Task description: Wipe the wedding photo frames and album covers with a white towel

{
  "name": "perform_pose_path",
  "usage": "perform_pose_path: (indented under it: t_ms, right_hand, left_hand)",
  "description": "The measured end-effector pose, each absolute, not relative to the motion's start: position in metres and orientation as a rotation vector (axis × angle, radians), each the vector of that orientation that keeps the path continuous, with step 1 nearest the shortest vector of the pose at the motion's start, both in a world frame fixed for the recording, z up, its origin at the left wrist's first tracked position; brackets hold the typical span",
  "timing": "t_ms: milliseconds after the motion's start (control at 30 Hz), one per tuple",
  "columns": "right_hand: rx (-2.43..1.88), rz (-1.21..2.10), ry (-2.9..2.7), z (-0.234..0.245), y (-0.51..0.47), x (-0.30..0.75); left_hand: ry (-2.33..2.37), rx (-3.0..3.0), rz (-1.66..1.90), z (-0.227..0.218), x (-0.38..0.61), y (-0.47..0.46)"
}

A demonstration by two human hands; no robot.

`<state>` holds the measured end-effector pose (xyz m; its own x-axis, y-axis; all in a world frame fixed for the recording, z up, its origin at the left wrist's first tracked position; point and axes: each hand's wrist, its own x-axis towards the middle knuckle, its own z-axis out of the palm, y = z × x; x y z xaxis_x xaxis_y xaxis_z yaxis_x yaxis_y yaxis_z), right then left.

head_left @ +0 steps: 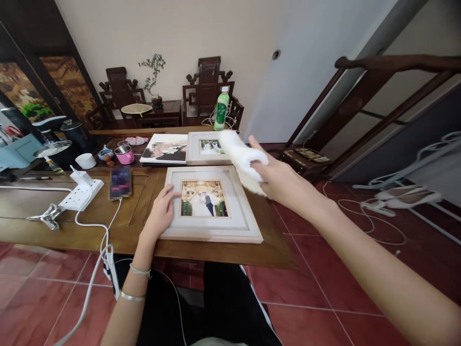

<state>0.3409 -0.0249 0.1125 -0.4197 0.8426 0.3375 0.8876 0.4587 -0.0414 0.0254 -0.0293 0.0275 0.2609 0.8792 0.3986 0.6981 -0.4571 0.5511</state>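
A light wooden picture frame [248, 223] with a wide white mount lies flat near the table's front edge, holding a wedding photo [204, 198]. My left hand [160, 211] rests on its left side, fingers stretched out over the border and gripping nothing. Above the frame's upper right, my right hand [273, 175] is closed round a bunched white cloth [243, 154], slightly blurred. The cloth partly covers a second framed photo [194, 147] behind. Left of that frame lies a large photo print or album [165, 149].
A green bottle [221, 109] stands at the table's back edge. To the left are a phone [120, 182] on a cable, a white power strip [82, 193], a pink cup [124, 154] and a silver clip-like object [50, 216]. White cables hang over the front edge.
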Motion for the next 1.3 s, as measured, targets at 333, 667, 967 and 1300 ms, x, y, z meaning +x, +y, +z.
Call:
perform_pose_path:
  t_ms: [333,667,967,1300]
  right_hand:
    - [-1.564,-0.293,-2.711,0.060,0.007,0.267]
    - [-1.475,0.363,-2.953,0.118,-0.118,0.257]
    - [-1.605,-0.029,-2.703,0.062,-0.011,0.231]
    - [-1.175,0.201,-2.938,0.073,-0.018,0.209]
  left_hand:
    - [1.432,2.303,0.977,0.026,0.023,-0.028]
    - [1.483,2.301,0.941,0.011,0.022,-0.022]
    - [1.472,2.348,0.820,0.012,0.019,-0.020]
    - [1.439,2.232,0.941,0.012,0.022,-0.020]
